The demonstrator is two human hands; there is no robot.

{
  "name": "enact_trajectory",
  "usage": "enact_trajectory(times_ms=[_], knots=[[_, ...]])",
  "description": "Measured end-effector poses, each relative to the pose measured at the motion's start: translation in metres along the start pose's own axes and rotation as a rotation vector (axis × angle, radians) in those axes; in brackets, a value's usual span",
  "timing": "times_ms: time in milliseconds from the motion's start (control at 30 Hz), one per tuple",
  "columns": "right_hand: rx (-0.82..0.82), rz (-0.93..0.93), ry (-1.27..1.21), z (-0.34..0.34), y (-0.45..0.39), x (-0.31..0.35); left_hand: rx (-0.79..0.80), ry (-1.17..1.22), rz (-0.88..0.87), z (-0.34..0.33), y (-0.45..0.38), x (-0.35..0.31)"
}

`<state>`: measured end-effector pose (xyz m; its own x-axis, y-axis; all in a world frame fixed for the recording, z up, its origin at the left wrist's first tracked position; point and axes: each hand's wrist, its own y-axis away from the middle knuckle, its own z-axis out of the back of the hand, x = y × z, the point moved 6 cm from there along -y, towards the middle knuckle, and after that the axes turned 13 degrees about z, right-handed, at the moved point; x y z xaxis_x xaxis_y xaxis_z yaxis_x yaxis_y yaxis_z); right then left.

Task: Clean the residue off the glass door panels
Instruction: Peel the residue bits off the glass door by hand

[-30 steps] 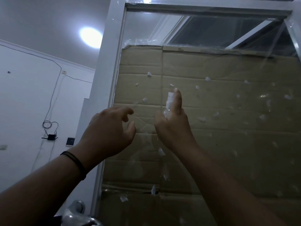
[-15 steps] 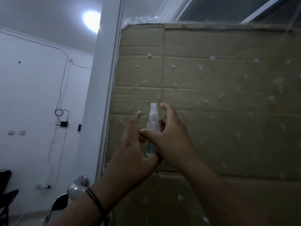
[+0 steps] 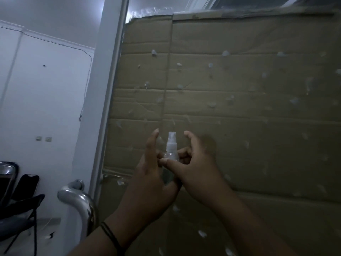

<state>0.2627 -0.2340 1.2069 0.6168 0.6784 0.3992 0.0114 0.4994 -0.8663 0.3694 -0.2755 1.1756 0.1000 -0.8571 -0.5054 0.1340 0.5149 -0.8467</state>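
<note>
A glass door panel (image 3: 258,126) fills the right of the view, with brown cardboard behind it and several small white residue flecks (image 3: 211,104) stuck on it. In front of it a small clear spray bottle (image 3: 171,145) with a white nozzle stands upright between my hands. My left hand (image 3: 153,174) cups the bottle's lower body, index finger straight up beside it. My right hand (image 3: 195,163) pinches the bottle's shoulder with thumb and curled fingers, index finger raised by the nozzle.
The white door frame (image 3: 103,89) runs down at the left of the glass, with a chrome pull handle (image 3: 81,202) low on it. Dark folding chairs (image 3: 20,196) stand at the bottom left before a white wall with a cable and sockets.
Both hands came together on the spray bottle, which a second ago only my right hand held up against the glass. The view has dropped lower, bringing the door handle and chairs in.
</note>
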Motion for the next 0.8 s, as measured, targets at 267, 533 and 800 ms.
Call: enact_trajectory(times_ms=[267,533,800], knots=[[0.073,0.050,0.024,0.017,0.020,-0.010,0.045,-0.236,-0.017,-0.021,0.009,-0.023],[-0.033,0.140,0.161,0.052,0.019,0.004,-0.135,-0.204,-0.014,0.004,-0.015,-0.037],[-0.158,0.258,0.422,0.101,-0.011,0.028,-0.152,-0.107,-0.064,0.022,-0.063,-0.065]])
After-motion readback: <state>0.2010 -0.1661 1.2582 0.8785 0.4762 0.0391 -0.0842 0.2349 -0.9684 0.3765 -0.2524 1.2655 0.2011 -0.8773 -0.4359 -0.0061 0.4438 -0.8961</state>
